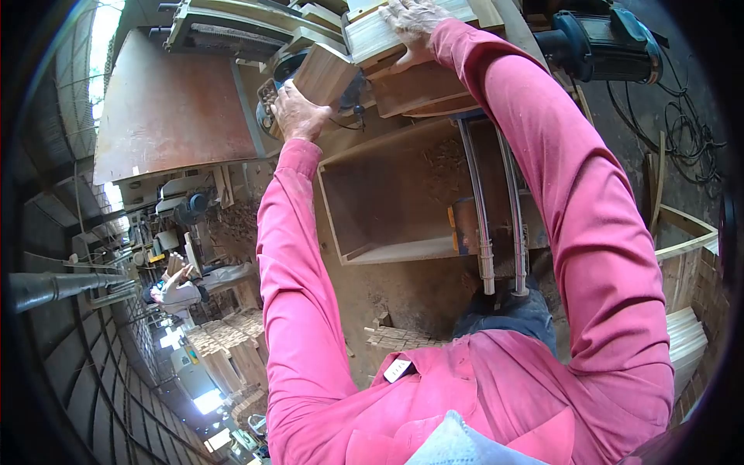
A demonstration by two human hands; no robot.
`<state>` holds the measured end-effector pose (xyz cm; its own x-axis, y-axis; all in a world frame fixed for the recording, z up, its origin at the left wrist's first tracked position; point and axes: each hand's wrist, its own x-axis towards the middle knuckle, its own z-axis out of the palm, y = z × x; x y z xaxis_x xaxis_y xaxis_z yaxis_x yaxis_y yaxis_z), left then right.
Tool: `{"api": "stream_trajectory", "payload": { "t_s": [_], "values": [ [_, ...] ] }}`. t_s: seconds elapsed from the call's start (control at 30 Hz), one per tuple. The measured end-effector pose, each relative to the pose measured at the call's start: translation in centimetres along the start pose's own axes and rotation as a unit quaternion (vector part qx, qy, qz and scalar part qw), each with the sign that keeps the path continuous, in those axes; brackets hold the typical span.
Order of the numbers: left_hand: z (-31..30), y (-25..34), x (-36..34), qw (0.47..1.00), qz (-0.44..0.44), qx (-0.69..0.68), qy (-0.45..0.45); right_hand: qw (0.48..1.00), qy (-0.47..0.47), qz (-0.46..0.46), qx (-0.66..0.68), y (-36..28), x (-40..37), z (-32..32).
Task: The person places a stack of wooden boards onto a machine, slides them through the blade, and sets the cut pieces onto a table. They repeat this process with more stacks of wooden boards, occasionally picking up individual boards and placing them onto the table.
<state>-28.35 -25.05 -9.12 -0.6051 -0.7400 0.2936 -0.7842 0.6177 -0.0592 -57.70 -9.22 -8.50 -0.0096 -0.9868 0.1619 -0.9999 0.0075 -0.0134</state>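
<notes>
1. Wood block (327, 71): just beyond the left hand (301, 113), fingers and thumb closed on its near end; long axis unclear, foreshortened.
2. Right hand (415, 26): fingers spread, palm down on pale board (372, 37), which runs sideways.
3. Left hand nearer block; board right of that grip, block-board contact can't tell.
4. Wooden box (403, 251): bodyward of both hands.

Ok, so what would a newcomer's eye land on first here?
Probably the bright pink sleeves, stretching from the bottom of the view toward the top. At their ends, the left hand holds a wood block and the right hand lies on pale boards. Next might be the open box below the hands, and the motor at upper right.
</notes>
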Motion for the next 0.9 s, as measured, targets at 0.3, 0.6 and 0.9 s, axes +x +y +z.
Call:
{"api": "stream_trajectory", "payload": {
  "t_s": [0.3,0.6,0.9],
  "values": [
    [-1.5,0.1,0.3,0.999,-0.001,0.011,-0.049,1.000,-0.006,0.007,-0.011,-1.1,0.0,0.1],
    [-0.5,0.3,2.2,0.998,-0.004,0.012,-0.066,1.000,-0.008,0.016,-0.015,-0.1,1.4,0.7],
    [-1.2,0.9,-0.1,0.996,-0.065,-0.030,-0.048,1.000,0.003,0.002,0.011,1.9,3.9,1.7]
  ]
}}
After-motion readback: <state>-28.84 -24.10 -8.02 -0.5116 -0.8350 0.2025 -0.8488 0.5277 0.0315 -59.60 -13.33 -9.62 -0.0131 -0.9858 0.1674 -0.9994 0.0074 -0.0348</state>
